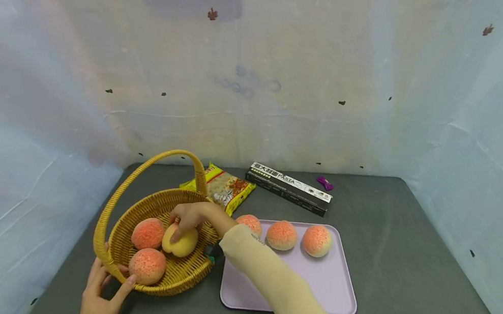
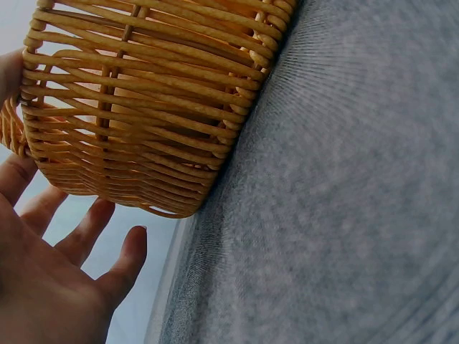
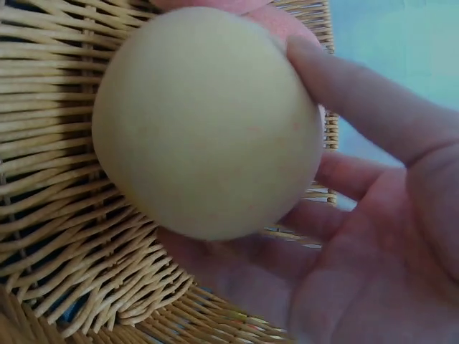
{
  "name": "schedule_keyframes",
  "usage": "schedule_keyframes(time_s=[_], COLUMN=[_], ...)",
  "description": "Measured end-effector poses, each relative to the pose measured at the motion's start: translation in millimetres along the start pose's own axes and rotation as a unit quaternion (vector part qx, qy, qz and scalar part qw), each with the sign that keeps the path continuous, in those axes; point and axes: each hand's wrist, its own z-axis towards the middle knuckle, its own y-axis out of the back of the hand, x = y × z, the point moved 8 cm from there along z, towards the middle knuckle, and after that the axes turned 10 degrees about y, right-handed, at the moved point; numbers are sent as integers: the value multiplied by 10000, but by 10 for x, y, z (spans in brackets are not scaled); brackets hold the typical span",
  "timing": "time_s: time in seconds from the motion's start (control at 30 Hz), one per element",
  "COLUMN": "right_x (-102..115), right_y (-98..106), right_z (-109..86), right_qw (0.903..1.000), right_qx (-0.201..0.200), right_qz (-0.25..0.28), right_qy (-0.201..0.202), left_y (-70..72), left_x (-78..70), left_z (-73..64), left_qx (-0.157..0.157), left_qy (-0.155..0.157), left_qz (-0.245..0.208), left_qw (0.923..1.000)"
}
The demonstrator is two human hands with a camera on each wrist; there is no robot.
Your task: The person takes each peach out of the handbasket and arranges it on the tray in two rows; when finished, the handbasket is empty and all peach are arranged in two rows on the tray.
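A yellow peach [image 1: 180, 242] is in my right hand [image 1: 190, 218], inside the wicker basket [image 1: 177, 286]. The right wrist view shows the pale peach [image 3: 208, 122] large, with the thumb on one side and fingers beneath it. Two pink-orange peaches [image 1: 148, 266] lie beside it in the basket. My left hand [image 1: 98, 306] holds the basket's near left rim at the foot of the arched handle [image 1: 120, 199]. From the left wrist, that hand's other fingers [image 2: 128, 261] spread loosely below the woven wall.
A lilac tray [image 1: 325, 287] with three pink-orange peaches [image 1: 317, 241] stands right of the basket, under my right forearm. Behind are a yellow food packet [image 1: 231, 187], a black pasta box [image 1: 289, 188] and a purple wrapped candy [image 1: 325, 183]. Pale sheeting [image 1: 270, 73] encloses the grey table.
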Motion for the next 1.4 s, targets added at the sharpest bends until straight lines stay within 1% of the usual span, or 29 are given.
schedule_keyframes(time_s=[0.07,0.13,0.27,0.37,0.47,0.6,0.77,0.87,1.03,1.1,1.23,1.37,1.4], right_x=[35,53,62,90,131,231,365,433,493,500,487,393,351], right_y=[-11,-31,-66,-52,-3,90,207,264,334,349,345,296,281], right_z=[20,37,49,40,13,-73,-267,-407,-696,-829,-1083,-1310,-1360], right_qw=[9993,9980,9962,9945,9931,9910,9875,9830,9762,9741,9689,9639,9638], right_qx=[40,89,179,171,72,-115,-276,-345,-523,-600,-812,-1121,-1188], right_qz=[-221,-408,-732,-928,-1012,-984,-771,-760,-604,-547,-616,-547,-479], right_qy=[313,474,432,461,585,905,1345,1638,2017,2111,2253,2353,2337], left_y=[2,6,19,23,27,33,25,14,4,3,1,-7,-9], left_x=[5,14,42,48,31,17,1,-3,11,14,19,34,34], left_z=[0,0,3,13,20,19,25,32,32,31,32,28,25], left_qx=[-1,5,15,14,-14,-47,-39,-32,-43,-56,-65,-45,-42], left_qy=[5,9,-47,-127,-136,-73,-53,-45,-17,-31,-63,-85,-89], left_qz=[-60,-92,-155,-188,-181,-114,-123,-120,-100,-131,-146,-152,-159], left_qw=[10000,10000,9999,9997,9997,9999,9999,9999,9999,9999,9999,9998,9998])
